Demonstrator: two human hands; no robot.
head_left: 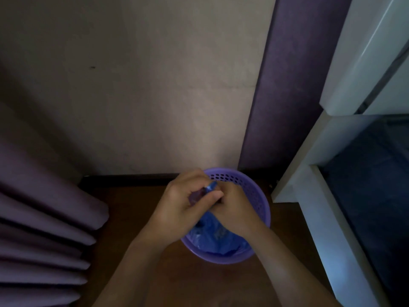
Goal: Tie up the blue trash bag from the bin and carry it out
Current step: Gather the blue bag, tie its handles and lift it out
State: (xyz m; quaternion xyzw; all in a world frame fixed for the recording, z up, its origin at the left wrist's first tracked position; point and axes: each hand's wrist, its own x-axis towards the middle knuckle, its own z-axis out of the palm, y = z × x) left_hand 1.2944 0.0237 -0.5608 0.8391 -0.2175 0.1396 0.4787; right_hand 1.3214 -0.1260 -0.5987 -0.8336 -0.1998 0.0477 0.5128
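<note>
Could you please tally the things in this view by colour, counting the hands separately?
Purple: 3, the perforated purple plastic bin, the pleated purple curtain, the purple wall panel
Blue: 1, the crumpled blue plastic trash bag
White: 1, the white shelf unit
Hands: 2, left and right
Total: 7

Your left hand [183, 200] and right hand [234, 207] meet above the purple perforated bin [261, 196], both pinching the gathered neck of the blue trash bag [219, 238]. Bag body sits inside the bin. Bin stands on the brown floor [137, 209] against the wall [143, 85], purple curtain [39, 218] left, white shelf unit [309, 173] right.
</note>
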